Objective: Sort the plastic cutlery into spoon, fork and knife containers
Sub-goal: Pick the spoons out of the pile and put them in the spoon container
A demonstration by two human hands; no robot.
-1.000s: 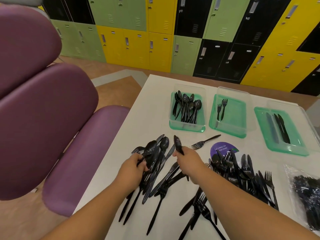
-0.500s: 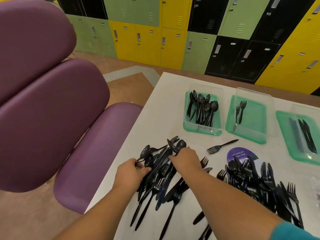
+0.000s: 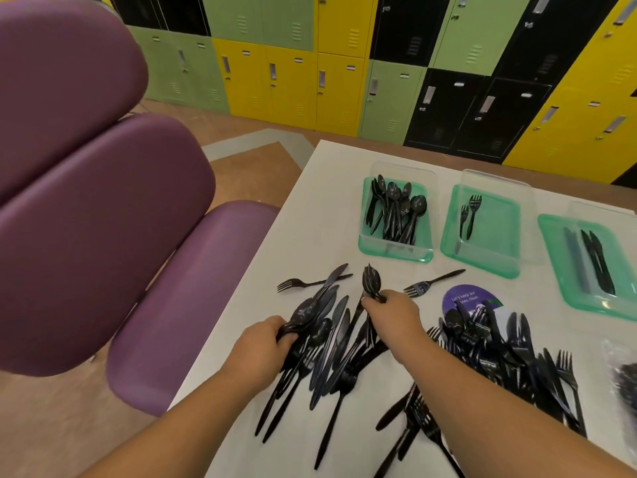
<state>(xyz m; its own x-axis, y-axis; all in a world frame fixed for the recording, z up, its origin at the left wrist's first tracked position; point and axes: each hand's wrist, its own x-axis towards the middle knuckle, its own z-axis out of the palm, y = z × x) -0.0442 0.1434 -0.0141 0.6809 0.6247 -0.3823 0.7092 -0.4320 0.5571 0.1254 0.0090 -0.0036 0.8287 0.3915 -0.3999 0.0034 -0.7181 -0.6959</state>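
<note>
As my right hand [image 3: 396, 313] lifts clear of the black plastic cutlery pile [image 3: 337, 339] gripping a few black spoons [image 3: 371, 280], left hand [image 3: 260, 350] clutching more, I'd say the clear green-bottomed spoon tub [image 3: 425, 255] ahead is next.

- Bright, even indoor light lies on my white table [image 3: 320, 208]; shadows under the black cutlery [image 3: 331, 343] are faint and soft.
- A mild sheen lies on the purple seat [image 3: 86, 219].
- The lockers [image 3: 344, 81] lean and bow toward the frame's edges.
- Fine detail looks slightly soft everywhere.
</note>
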